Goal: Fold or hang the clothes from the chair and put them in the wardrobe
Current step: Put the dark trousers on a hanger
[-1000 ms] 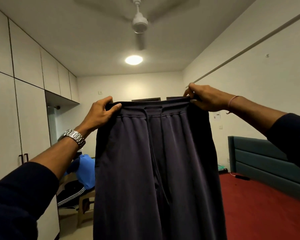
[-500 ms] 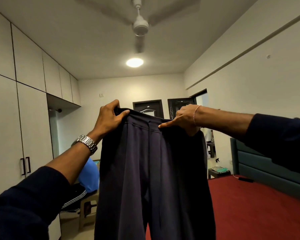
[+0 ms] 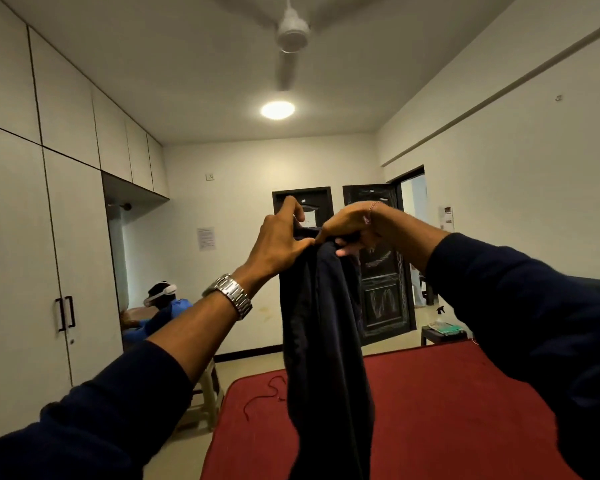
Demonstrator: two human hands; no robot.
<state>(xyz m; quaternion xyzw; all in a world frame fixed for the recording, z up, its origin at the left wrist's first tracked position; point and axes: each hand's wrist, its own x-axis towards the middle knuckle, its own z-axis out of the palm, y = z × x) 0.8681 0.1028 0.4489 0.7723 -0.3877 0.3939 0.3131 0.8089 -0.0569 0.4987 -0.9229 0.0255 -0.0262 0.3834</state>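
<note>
Dark navy track pants [image 3: 326, 341] hang lengthwise in front of me, folded in half at the waistband. My left hand [image 3: 281, 237] pinches the waistband at the top left. My right hand [image 3: 350, 226] grips the same waistband right beside it, and the two hands nearly touch. The legs drop down over the red bed [image 3: 447, 410] and leave the frame at the bottom. The white wardrobe [image 3: 32, 271] with black handles stands shut along the left wall. A plastic chair [image 3: 210, 393] stands partly hidden behind my left forearm.
A person in blue with a white headset [image 3: 161, 299] sits by the wardrobe's open niche. A red cord [image 3: 264, 393] lies on the bed. Two dark doors [image 3: 378, 265] are at the far wall, with a small table [image 3: 442, 332] to the right.
My right hand has brought its side of the waistband across to the left hand, so the spread pants are now doubled into a narrow strip. The view has tilted downwards.
</note>
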